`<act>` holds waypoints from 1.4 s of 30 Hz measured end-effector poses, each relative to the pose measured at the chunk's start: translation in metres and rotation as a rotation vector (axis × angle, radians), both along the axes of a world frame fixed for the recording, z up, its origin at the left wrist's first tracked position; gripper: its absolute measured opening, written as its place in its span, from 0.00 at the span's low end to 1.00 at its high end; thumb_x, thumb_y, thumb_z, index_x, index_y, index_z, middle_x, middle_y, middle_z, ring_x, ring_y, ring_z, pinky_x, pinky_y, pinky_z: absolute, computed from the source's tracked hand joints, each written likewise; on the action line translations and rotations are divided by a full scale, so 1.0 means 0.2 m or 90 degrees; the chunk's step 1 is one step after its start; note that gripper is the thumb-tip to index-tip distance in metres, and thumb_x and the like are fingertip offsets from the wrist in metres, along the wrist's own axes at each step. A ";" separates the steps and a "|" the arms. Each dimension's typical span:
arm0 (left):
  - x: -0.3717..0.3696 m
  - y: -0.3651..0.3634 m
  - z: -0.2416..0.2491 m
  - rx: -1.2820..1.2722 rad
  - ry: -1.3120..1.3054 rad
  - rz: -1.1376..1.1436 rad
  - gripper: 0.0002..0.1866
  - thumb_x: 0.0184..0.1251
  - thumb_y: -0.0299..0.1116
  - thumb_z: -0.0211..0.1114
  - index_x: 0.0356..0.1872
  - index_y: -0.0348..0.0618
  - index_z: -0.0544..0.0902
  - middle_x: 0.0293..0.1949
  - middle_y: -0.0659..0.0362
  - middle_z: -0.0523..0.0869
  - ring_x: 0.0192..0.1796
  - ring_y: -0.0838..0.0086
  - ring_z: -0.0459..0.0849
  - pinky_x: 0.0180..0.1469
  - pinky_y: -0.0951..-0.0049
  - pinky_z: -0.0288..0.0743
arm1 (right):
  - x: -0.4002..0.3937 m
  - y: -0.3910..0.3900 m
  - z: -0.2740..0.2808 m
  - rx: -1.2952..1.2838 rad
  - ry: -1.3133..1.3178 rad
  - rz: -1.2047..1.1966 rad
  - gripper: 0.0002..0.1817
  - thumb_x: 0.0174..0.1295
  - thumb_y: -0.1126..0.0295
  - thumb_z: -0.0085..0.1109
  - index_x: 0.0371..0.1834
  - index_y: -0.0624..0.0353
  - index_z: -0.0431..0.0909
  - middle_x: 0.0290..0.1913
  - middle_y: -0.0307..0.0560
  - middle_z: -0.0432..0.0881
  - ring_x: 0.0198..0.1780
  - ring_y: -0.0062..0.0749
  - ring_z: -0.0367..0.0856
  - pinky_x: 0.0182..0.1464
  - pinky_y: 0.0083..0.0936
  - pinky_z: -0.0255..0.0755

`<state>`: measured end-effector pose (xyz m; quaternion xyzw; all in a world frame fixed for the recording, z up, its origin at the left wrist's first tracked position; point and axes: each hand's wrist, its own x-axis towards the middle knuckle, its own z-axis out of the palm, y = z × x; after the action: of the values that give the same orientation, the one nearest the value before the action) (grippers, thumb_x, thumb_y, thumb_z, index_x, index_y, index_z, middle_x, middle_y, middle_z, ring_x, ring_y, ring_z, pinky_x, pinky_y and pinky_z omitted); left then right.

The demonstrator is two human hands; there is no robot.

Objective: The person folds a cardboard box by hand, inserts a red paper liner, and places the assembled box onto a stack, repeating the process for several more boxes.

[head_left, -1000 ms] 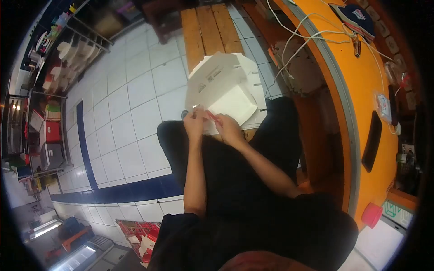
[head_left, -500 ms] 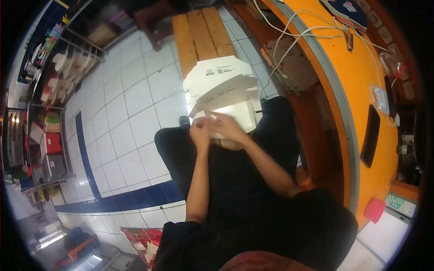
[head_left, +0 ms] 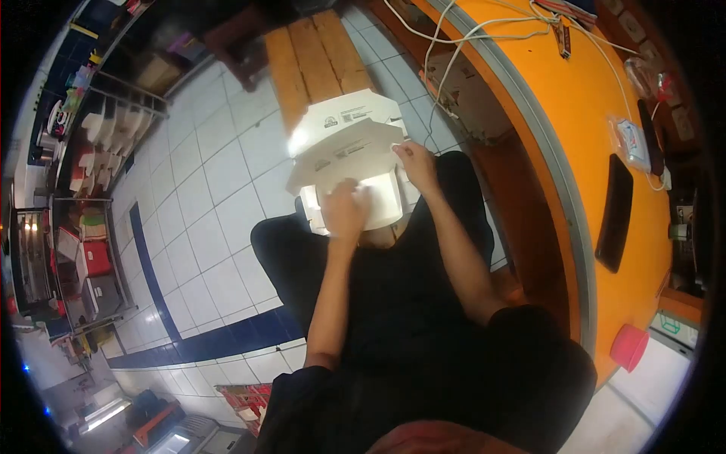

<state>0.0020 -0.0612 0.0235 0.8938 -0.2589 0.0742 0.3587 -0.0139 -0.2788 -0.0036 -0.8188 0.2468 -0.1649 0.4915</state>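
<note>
A white cardboard box (head_left: 384,198), partly folded, sits between the knees at the near end of a wooden bench (head_left: 325,64). Its lid (head_left: 348,151) is raised and carries small dark print. Behind it lies another white printed cardboard sheet (head_left: 355,106). My left hand (head_left: 346,210) is over the left part of the box, its fingers blurred by motion. At the lid's right edge, my right hand (head_left: 418,166) is closed, with thumb and fingertips pinching the lid's side flap.
To the right runs an orange counter (head_left: 522,98) with white cables (head_left: 484,34), a black phone-like slab (head_left: 615,213) and a pink container (head_left: 629,348). Racks with stacked white cartons (head_left: 117,136) stand at the left, across the white tiled floor (head_left: 212,174).
My hands, close together at the box's front left before, are now apart. The right has moved to the lid's right edge. The lid's printed face has come into view, and the head view has shifted slightly.
</note>
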 end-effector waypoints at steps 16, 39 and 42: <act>0.05 -0.31 -0.09 -0.224 0.515 0.067 0.19 0.76 0.39 0.61 0.41 0.29 0.90 0.32 0.45 0.92 0.31 0.61 0.92 0.40 0.66 0.85 | -0.07 0.16 0.01 -0.028 0.031 0.078 0.12 0.63 0.63 0.71 0.38 0.63 0.87 0.31 0.52 0.90 0.33 0.42 0.90 0.39 0.34 0.81; -0.15 0.46 -0.04 0.188 0.127 0.067 0.08 0.69 0.30 0.63 0.34 0.36 0.83 0.33 0.45 0.87 0.41 0.47 0.88 0.44 0.48 0.82 | -0.30 0.22 0.14 -0.490 0.055 0.434 0.14 0.68 0.63 0.64 0.51 0.60 0.83 0.36 0.53 0.86 0.40 0.51 0.87 0.43 0.44 0.81; -0.11 0.65 0.16 0.176 -0.007 0.194 0.09 0.70 0.35 0.64 0.34 0.39 0.84 0.32 0.47 0.87 0.41 0.48 0.88 0.46 0.52 0.81 | -0.32 0.30 0.30 -0.331 0.153 0.338 0.31 0.68 0.60 0.68 0.73 0.53 0.72 0.42 0.53 0.85 0.38 0.45 0.85 0.42 0.38 0.78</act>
<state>-0.0206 0.0696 0.0552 0.9629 -0.1306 0.0965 0.2154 -0.0776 -0.2194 0.0563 -0.9649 0.0318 0.0078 0.2605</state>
